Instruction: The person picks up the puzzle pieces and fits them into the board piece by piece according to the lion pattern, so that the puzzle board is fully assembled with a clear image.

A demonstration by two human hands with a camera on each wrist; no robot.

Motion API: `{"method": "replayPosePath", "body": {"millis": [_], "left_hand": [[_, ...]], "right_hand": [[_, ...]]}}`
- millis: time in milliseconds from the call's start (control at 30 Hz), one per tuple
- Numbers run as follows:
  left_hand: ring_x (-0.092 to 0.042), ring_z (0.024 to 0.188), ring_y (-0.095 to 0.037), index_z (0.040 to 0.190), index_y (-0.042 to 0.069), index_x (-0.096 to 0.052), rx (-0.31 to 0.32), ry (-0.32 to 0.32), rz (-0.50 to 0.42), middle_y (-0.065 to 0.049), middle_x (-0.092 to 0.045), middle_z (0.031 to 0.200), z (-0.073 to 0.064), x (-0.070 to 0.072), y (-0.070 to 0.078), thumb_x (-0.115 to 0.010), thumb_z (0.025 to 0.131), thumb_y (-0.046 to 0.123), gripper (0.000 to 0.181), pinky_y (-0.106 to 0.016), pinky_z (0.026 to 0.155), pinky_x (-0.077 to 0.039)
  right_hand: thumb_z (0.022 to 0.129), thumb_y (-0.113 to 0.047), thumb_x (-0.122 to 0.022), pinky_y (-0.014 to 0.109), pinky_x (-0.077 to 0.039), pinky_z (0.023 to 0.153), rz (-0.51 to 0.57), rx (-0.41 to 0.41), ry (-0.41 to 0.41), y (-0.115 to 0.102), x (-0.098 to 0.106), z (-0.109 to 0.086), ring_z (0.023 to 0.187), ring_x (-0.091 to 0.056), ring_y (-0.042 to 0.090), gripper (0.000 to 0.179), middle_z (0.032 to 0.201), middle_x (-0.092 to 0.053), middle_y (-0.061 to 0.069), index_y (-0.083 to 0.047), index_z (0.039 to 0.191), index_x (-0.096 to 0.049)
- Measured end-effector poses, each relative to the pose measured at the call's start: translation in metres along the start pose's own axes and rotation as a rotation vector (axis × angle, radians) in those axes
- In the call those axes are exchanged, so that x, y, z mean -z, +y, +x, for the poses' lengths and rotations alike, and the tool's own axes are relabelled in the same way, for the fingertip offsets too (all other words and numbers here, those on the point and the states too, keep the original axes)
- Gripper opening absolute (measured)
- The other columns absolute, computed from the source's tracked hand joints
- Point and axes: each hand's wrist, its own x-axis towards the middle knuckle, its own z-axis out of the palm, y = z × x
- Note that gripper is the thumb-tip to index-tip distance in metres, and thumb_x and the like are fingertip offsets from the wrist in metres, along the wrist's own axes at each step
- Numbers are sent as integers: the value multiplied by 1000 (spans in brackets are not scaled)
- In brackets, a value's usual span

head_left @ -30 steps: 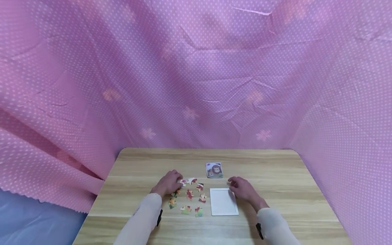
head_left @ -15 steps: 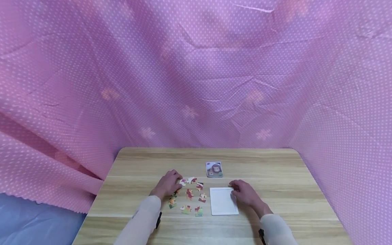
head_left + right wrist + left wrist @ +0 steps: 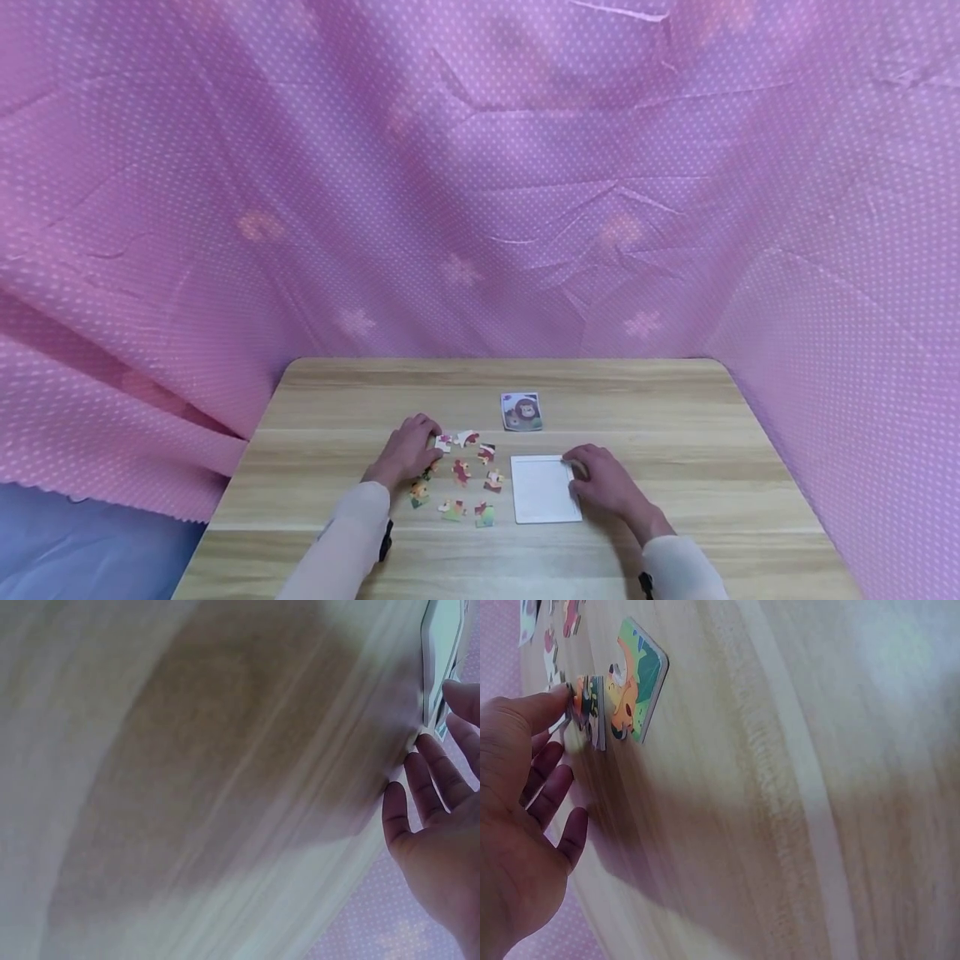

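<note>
My left hand (image 3: pixel 408 450) rests at the far left of a loose group of jigsaw pieces. Its thumb and index fingertips lie on either side of a white-and-pink puzzle piece (image 3: pixel 443 442); the other fingers are loosely bent in the left wrist view. Closer to that wrist lies a green-and-orange puzzle piece (image 3: pixel 639 682), with a darker puzzle piece (image 3: pixel 592 712) beside the thumb. At the right side of a white puzzle tray (image 3: pixel 542 492) is my right hand (image 3: pixel 606 483), index fingertip at the top right corner and thumb at the right edge. Its remaining fingers stay loosely bent.
Behind the tray lies a picture card (image 3: pixel 521 411) with a lion on it. More puzzle pieces, such as a red one (image 3: pixel 461 472) and a green one (image 3: pixel 484 514), are spread left of the tray. A pink dotted curtain (image 3: pixel 480 208) surrounds the wooden table (image 3: pixel 675 400).
My right hand pulls back slightly from the tray's upper edge, then settles at its right corner with the thumb lower. The left hand and the pieces stay put; the view shifts a little.
</note>
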Motion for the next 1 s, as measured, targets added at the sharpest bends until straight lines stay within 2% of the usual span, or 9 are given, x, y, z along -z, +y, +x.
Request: {"method": "replayPosePath", "body": {"millis": [233,467,633,767,1000], "left_hand": [[-51,116,-25,112,18,-60,32,24,-34,-2,-58,117,-6,-5,3,-70,86,31,31,-51,93,-38],[-53,104,-19,108,20,-60,73,39,-85,4,-61,102,-11,-7,5,-72,84,27,28,-49,92,-34],[-50,90,-14,106,23,-59,86,55,-110,9,-57,89,-13,-8,6,-70,85,26,24,-45,90,-30],[-48,87,-14,105,24,-58,95,79,-121,10,-54,84,-17,-8,6,-66,89,26,18,-44,88,-29],[-50,88,-15,105,23,-59,109,107,-217,8,-57,86,-21,-11,7,-64,91,24,15,-46,93,-29]], "right_hand": [[72,-16,-76,48,-44,96,-80,52,14,-2,-1,-10,111,-56,28,39,120,-63,6,-16,110,-69],[74,-19,-74,50,-44,98,-136,21,-12,-6,0,-20,115,-53,31,39,125,-59,8,-18,113,-68],[76,-23,-74,54,-43,95,-181,18,1,-6,-1,-24,119,-51,32,41,130,-57,8,-19,116,-67],[77,-28,-74,58,-43,93,-179,5,-3,-7,-1,-27,122,-49,33,43,133,-55,6,-21,118,-66],[78,-31,-76,60,-41,92,-149,-13,-16,-8,1,-32,125,-47,33,46,136,-54,5,-21,121,-64]]}}
